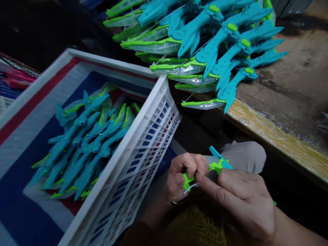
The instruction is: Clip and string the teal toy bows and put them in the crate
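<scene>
Toy parts in teal and bright green sit between two hands, low in the view and close to the person's lap.

Going from big to small: the desk is a worn wooden top on the upper right, with a yellow edge under shiny clear wrap. A big pile of the same teal and green toys lies across it, and some of them stick out past the desk's edge. The white crate stands to the left, just beside the hands. It has a wall full of little holes and a red, white and blue liner inside. More teal toys lie in a heap at the bottom of the crate.

The right hand is curled around the teal end of the toy, with its pointing finger stretched out along the green part. The left hand is closed tight, pinching the green end between thumb and fingers. A thin white string loops out just under that green end. A ring shows at the left wrist side, but it is too dark to tell more.
</scene>
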Demonstrator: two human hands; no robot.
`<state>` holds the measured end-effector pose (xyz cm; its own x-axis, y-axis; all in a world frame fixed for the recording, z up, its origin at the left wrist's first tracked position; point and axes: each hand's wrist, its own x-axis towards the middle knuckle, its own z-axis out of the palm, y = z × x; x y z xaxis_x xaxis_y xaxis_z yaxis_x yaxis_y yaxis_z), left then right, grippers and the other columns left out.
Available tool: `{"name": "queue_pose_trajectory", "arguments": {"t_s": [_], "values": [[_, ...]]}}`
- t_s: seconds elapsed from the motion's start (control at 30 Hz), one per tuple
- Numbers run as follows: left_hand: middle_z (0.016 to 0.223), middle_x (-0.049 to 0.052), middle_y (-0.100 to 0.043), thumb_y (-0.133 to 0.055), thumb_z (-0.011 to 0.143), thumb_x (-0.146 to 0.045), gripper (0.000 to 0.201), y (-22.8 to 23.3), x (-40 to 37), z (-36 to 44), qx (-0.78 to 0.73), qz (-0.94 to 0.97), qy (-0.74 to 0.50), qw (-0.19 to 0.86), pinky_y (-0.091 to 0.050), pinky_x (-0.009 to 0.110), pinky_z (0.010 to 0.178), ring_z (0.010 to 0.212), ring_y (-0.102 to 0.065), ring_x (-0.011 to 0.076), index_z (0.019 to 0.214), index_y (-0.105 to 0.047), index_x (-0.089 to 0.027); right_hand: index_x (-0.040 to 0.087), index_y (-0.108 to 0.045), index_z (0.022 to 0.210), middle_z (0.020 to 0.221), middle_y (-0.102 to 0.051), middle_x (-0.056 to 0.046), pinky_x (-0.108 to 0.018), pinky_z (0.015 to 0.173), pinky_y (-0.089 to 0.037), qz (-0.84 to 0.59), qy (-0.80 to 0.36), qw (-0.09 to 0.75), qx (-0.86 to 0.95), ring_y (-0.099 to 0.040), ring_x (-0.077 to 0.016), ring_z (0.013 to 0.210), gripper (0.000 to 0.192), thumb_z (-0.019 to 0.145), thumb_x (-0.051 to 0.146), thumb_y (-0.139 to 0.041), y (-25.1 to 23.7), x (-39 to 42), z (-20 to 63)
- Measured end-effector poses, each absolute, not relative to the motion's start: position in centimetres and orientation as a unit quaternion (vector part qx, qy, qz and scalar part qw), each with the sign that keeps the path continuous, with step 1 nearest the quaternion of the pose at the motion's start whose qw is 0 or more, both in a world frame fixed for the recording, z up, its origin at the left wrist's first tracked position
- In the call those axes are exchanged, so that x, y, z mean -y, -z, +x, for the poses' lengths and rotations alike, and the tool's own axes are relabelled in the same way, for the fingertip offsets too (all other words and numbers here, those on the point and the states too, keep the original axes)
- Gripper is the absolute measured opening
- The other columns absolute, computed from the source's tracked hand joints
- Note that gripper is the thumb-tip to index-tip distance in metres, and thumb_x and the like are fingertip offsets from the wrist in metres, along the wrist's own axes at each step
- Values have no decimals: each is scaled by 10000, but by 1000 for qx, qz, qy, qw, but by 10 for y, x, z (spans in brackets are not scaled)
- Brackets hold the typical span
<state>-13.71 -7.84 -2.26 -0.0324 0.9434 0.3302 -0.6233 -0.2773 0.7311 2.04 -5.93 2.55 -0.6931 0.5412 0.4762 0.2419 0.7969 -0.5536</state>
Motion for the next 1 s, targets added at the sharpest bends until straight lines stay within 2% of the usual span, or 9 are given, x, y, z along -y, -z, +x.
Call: {"name": "queue_pose_trajectory", "arguments": {"t_s": [0.23,0.37,0.53,0.77,0.9,1.0], "values": [[604,-17,-403,-508,972,-526,399,22,81,-140,-209,395,-687,572,-376,323,615,567,-391,147,745,-386,-222,148,-520,1500,833,-698,-22,-303,626,-543,-259,-215,284,898,-700,-175,743,427,1108,133,-354,-29,63,30],[595,-27,-390,-546,965,-500,400,20,82,-139,-226,380,-688,576,-385,319,624,561,-397,146,724,-385,-223,97,-550,1442,745,-639,-17,-298,593,-516,-234,-207,285,906,-669,-172,690,390,1095,115,-374,-30,61,30],[598,-23,-414,-571,948,-514,419,19,84,-138,-243,368,-687,577,-391,323,626,558,-417,150,704,-398,-222,88,-504,1500,744,-596,-25,-313,631,-510,-248,-206,278,905,-648,-184,727,443,1083,107,-358,-29,67,28],[631,-19,-426,-560,964,-502,404,19,85,-138,-230,374,-675,592,-377,318,624,567,-419,148,724,-395,-222,113,-634,1331,695,-569,-6,-327,558,-425,-242,-193,284,908,-609,-173,663,347,1066,80,-412,-33,66,24],[669,-16,-409,-541,972,-490,366,20,84,-135,-222,372,-676,596,-358,312,631,615,-416,153,760,-415,-221,62,-646,1288,669,-554,-4,-307,528,-432,-215,-174,300,913,-585,-159,626,329,1078,112,-399,-32,61,21],[711,-13,-417,-548,975,-524,371,21,83,-135,-225,362,-675,602,-367,319,655,643,-427,157,790,-441,-221,70,-651,1267,702,-605,-15,-291,540,-452,-237,-216,325,889,-583,-143,607,302,1086,118,-413,-31,60,22]]}}
